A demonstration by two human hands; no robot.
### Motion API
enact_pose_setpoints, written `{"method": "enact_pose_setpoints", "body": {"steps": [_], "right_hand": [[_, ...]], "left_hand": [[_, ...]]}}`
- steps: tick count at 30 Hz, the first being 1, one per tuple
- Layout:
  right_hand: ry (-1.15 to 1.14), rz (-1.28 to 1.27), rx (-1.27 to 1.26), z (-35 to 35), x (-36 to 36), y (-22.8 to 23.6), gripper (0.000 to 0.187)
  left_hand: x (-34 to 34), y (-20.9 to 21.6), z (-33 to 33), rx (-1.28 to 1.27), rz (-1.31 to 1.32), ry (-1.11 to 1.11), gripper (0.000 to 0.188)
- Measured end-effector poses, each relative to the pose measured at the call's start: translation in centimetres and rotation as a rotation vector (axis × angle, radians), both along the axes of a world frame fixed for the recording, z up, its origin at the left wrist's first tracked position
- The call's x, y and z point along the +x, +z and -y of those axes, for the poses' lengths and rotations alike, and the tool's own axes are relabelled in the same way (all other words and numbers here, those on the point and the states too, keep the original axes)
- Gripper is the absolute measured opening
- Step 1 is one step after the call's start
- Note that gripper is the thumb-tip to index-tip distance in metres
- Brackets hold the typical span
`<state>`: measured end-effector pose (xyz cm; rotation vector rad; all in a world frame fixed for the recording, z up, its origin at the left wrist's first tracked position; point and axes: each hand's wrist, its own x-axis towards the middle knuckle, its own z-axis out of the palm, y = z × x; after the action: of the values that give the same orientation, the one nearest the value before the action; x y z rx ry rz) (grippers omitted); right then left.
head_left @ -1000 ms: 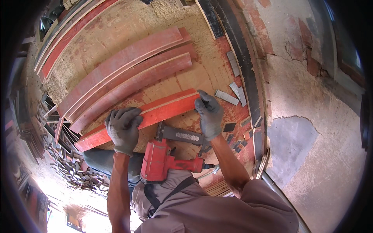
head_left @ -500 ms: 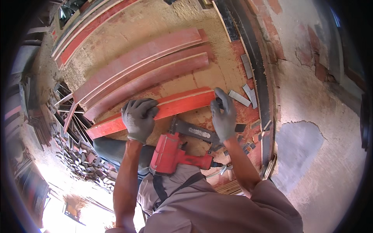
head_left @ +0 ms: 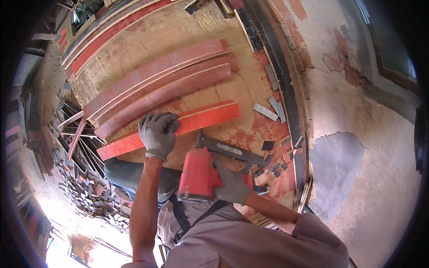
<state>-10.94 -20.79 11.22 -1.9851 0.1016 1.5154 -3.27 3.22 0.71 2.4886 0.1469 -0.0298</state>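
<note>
A bright red wooden board (head_left: 208, 118) lies slantwise across the work surface in front of me. Gloved in grey, my left hand (head_left: 157, 135) is closed over its upper edge, left of the middle. Close to my lap is a red nail gun (head_left: 195, 172) with a long dark magazine pointing to the right. My right hand (head_left: 230, 184), also gloved, wraps around the nail gun's handle, and its fingertips are partly hidden behind the tool. The gun's nose stands just below the board, apart from it as far as I can see.
Faded red boards (head_left: 163, 94) lie beyond the bright one. Pale grey strips (head_left: 265, 111) and small dark offcuts (head_left: 276, 167) are scattered at the right, beside a long dark rail (head_left: 286, 80) along the wall (head_left: 357, 178). A heap of wood scraps (head_left: 91, 187) lies at the left.
My right hand has left the board's right end, come down toward me and taken hold of the nail gun's handle. My left hand stays on the board.
</note>
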Motion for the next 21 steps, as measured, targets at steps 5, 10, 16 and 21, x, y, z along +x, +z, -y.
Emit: {"method": "enact_pose_setpoints", "body": {"steps": [5, 10, 16, 21], "right_hand": [[0.142, 1.113, 0.111, 5.6, 1.1, 0.5, 0.048], [-0.621, 0.26, 0.025, 9.8, 3.2, 4.4, 0.019], [-0.571, 0.223, 0.059, 11.4, 5.0, 2.3, 0.028], [-0.611, 0.172, 0.045, 10.6, 5.9, 3.1, 0.027]], "left_hand": [[-0.1, 0.1, 0.0, -0.019, 0.017, -0.001, 0.013], [-0.1, 0.0, -0.2, -0.015, 0.012, 0.008, 0.011], [-0.1, 0.1, -0.2, -0.019, 0.041, 0.002, 0.011], [0.0, 0.0, -0.2, -0.029, 0.042, 0.006, 0.011]]}}
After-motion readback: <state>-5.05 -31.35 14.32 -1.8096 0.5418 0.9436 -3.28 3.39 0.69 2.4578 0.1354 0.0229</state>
